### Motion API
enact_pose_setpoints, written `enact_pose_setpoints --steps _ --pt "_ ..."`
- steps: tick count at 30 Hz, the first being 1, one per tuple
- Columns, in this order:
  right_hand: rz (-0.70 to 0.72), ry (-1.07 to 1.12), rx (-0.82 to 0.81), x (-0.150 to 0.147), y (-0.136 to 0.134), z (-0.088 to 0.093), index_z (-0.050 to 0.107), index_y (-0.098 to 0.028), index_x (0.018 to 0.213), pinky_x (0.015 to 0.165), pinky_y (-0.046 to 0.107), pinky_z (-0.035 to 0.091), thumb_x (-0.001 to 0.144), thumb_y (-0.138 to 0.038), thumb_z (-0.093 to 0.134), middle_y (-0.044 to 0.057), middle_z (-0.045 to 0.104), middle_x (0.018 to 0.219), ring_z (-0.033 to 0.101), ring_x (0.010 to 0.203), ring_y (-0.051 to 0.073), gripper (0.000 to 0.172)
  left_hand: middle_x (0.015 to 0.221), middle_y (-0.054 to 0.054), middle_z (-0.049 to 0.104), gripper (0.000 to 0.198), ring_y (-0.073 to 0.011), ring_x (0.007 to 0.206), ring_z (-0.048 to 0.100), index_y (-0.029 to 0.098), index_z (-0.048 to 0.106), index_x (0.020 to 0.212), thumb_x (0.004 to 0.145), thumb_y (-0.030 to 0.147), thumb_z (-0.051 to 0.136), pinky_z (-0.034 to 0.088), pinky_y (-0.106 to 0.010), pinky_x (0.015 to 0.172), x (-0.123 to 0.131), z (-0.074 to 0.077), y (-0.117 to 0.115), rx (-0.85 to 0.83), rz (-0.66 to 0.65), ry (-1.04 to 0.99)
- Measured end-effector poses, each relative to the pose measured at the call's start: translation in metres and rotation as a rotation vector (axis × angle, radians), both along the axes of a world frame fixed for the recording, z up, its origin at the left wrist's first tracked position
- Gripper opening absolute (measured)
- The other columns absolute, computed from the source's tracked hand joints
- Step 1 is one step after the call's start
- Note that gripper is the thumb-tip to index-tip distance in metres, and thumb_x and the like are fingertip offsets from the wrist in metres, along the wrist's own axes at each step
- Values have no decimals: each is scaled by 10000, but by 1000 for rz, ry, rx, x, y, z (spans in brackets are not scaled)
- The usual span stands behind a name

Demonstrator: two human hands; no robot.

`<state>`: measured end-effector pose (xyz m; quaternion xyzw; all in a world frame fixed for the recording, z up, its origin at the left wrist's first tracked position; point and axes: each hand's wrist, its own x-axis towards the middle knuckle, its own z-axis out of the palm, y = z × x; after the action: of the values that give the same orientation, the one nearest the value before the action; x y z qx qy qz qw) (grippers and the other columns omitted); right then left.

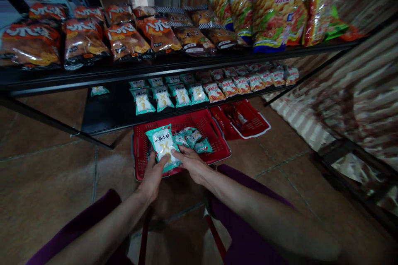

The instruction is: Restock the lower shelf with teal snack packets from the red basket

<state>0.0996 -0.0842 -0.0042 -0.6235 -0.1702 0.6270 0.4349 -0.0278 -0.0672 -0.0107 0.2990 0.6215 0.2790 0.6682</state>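
Between my two hands is a teal and white snack bag (164,143), held upright with its printed front facing me. My left hand (154,174) grips its lower left side, thumb on the front. On the lower right side, my right hand (189,161) holds it the same way. The bag is above a red shopping basket (222,149), where several more teal snack bags (189,137) lie in a loose heap. My fingers behind the held bag are hidden.
A lower black shelf (108,114) carries rows of teal bags (143,101) and red-and-white bags (214,92). On the upper shelf are orange chip bags (83,41) and big yellow-blue bags (269,18). A second red basket (258,122) sits to the right, near a corrugated wall (351,74).
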Motion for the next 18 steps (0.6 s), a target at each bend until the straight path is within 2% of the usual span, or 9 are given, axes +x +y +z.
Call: enact_pose_setpoints --steps 6,10,14,18 --pt "173 110 56 -48 20 6 632 -163 848 670 249 459 611 -415 739 1 676 775 596 664 113 362 1169 -117 632 595 -234 1024 613 167 528 1185 667 400 702 451 -349 914 -56 1 4 90 94 -45" --pt "195 123 60 -82 27 4 640 -151 894 698 254 479 637 -373 735 22 688 844 614 699 119 353 1115 -111 655 532 -229 953 638 169 553 1123 659 379 708 474 -350 864 -88 7 5 132 149 -64" --pt "198 139 22 -103 33 -4 631 -155 955 702 258 490 607 -391 763 45 684 930 628 762 136 441 1096 -80 667 485 -220 972 635 197 560 1125 684 343 695 467 -353 888 -108 18 9 106 191 -44" --pt "195 93 -44 -115 43 -17 615 -170 1029 716 265 482 575 -418 780 62 669 1009 628 851 159 543 1105 -80 667 460 -214 987 631 191 559 1127 707 337 677 454 -344 908 -121 18 17 97 195 -39"
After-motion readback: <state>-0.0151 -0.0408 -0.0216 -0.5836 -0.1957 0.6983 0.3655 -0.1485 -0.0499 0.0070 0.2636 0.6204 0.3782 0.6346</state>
